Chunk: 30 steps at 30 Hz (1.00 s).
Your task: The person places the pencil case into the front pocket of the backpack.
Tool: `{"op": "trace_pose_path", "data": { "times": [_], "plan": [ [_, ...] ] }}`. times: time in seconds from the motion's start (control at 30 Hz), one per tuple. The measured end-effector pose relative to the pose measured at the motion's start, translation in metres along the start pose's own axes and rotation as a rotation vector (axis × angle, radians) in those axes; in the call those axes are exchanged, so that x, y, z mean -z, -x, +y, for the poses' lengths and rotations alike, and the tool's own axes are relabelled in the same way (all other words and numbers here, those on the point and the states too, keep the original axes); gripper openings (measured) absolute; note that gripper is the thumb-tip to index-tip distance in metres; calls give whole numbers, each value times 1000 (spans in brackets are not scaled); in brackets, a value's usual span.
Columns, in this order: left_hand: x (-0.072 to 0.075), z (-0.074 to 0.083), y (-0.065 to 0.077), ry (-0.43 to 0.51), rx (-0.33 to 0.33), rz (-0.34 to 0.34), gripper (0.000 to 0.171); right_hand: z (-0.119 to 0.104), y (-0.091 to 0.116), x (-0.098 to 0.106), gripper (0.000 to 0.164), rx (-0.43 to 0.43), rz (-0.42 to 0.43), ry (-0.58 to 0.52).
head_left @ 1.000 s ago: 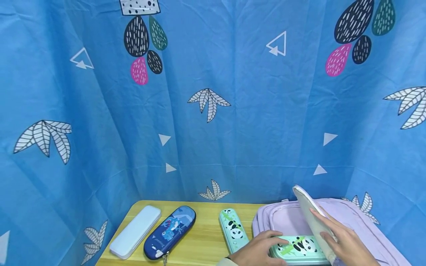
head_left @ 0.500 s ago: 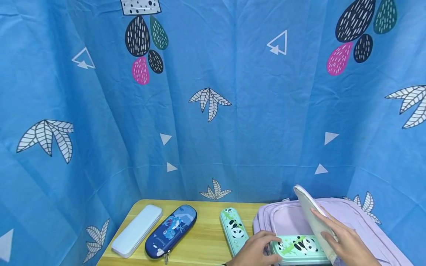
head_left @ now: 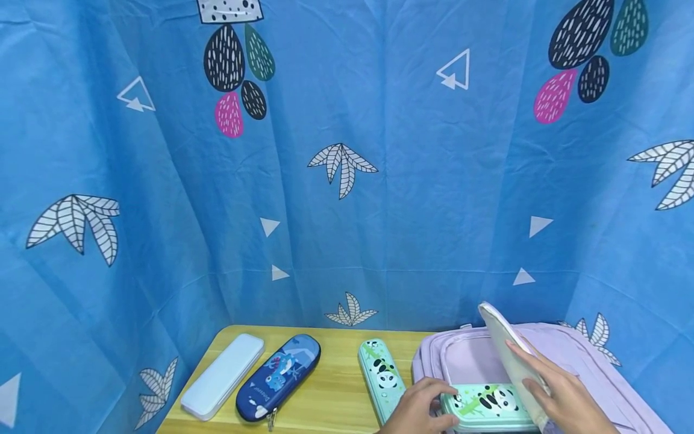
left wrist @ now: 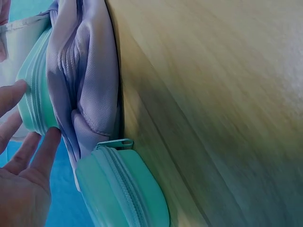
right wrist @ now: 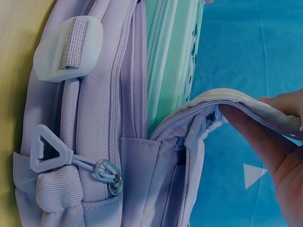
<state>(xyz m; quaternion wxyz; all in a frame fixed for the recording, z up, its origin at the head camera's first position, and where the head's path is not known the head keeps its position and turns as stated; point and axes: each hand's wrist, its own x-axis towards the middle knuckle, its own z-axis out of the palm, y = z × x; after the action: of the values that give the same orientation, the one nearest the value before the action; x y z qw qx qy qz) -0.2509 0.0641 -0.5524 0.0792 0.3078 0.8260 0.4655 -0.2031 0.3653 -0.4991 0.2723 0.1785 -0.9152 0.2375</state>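
A lilac backpack point(head_left: 585, 367) lies at the right of the table, its front pocket unzipped. My right hand point(head_left: 566, 395) pinches the pocket's pale-lined flap point(head_left: 504, 346) and holds it raised, thumb on one side and fingers on the other. A mint-green pencil case point(head_left: 488, 402) printed with a panda sits partly inside the pocket, its right end behind the flap. The left hand point(head_left: 417, 408) grips the case's left end, fingers spread round the zippered edge in the left wrist view. Zip seam and green side of this case show in the right wrist view, between the pocket's edges.
A second panda pencil case point(head_left: 379, 377) lies left of the backpack. Further left are a dark blue dinosaur pencil case point(head_left: 279, 377) and a pale blue case point(head_left: 222, 377) on the wooden table point(head_left: 338, 374). A blue patterned curtain point(head_left: 417, 181) surrounds the table.
The left hand has drawn back slightly to the left, its fingers going from over the case's top to its end. The right hand and raised flap keep their place.
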Motion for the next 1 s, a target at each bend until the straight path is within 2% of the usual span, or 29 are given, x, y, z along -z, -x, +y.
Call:
{"op": "trace_pose_path", "data": {
  "times": [0.2, 0.47, 0.67, 0.77, 0.83, 1.0],
  "plan": [
    [-3, 2, -4, 0, 0, 3, 36, 2, 1, 0, 83, -34, -12, 22],
    [-7, 5, -7, -33, 8, 21, 36, 1, 2, -2, 85, -3, 19, 11],
    [-13, 5, -10, -134, -61, 48, 39, 1, 2, -1, 86, 10, 28, 20],
    [-17, 4, -12, -188, -119, 75, 40, 1, 2, 0, 84, -12, 12, 24],
    [-19, 5, -13, -207, -135, 89, 40, 1, 2, 0, 83, -27, 0, 28],
    [-25, 10, -16, -169, -63, 77, 38, 0, 2, 1, 83, -18, 9, 24]
  ]
}}
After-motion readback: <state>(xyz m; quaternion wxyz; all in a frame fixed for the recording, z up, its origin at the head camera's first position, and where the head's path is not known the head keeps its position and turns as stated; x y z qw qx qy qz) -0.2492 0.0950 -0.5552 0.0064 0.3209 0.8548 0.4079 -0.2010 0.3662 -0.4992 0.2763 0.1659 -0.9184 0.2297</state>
